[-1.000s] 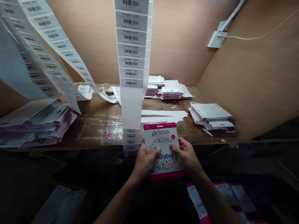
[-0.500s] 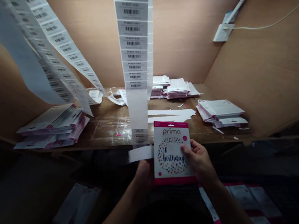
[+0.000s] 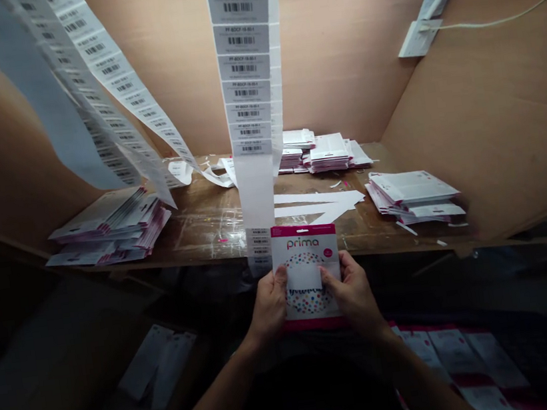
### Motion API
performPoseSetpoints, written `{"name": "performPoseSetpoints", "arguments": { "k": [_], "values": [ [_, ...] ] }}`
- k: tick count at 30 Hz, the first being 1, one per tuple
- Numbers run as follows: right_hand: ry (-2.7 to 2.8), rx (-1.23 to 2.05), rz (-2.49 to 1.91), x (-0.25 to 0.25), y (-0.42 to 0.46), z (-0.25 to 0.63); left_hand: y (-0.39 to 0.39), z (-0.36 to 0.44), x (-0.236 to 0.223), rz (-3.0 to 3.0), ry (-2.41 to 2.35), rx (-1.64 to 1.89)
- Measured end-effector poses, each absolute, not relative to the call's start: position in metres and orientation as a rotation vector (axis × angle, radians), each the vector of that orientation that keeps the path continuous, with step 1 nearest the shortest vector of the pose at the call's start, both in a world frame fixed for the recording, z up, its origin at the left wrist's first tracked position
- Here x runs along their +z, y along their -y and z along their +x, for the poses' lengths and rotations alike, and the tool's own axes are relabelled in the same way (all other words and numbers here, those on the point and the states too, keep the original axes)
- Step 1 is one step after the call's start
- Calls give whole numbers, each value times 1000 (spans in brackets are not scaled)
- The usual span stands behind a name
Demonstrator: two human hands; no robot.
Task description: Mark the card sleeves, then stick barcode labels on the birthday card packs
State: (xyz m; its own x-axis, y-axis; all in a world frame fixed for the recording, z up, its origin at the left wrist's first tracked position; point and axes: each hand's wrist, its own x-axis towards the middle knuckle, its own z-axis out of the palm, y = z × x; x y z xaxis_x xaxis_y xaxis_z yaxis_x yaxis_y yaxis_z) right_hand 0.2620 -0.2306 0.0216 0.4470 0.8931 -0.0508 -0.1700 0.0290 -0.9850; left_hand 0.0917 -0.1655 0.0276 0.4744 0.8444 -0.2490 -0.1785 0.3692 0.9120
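Note:
A flat, upright packet marked "prima", with pink top and bottom bands and a dotted balloon picture, is held in front of me at the table's edge. My left hand grips its left side, thumb on the front. On the right side my right hand grips it the same way. Between the thumbs lies a blank white rectangle, covering part of the printed lettering; whether it is a label or loose paper I cannot tell. Just behind the packet hangs a long strip of barcode labels, its blank backing showing lower down.
More label strips hang at the left. Packet stacks stand on the table at left, back and right. White paper strips lie mid-table. Several packets lie low at right, below table level.
My left hand, which was left of the packet by a white paper strip, now grips the packet's left side. The packet has shifted slightly left, and the white rectangle on it shows more clearly.

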Motion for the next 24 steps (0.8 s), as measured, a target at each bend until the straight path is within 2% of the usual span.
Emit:
{"name": "performPoseSetpoints", "arguments": {
  "k": [6,14,19,21,24],
  "values": [
    [729,1098,-1175,20,227,261,168,77,30,881,-749,690],
    [782,1041,-1210,20,228,244,173,77,23,839,-823,791],
    [912,1107,-1195,18,223,237,168,49,26,856,-837,741],
    [961,1067,-1176,17,202,238,152,32,39,831,-894,853],
    [985,800,-1243,12,150,236,110,19,72,756,-923,1146]
  ]
}}
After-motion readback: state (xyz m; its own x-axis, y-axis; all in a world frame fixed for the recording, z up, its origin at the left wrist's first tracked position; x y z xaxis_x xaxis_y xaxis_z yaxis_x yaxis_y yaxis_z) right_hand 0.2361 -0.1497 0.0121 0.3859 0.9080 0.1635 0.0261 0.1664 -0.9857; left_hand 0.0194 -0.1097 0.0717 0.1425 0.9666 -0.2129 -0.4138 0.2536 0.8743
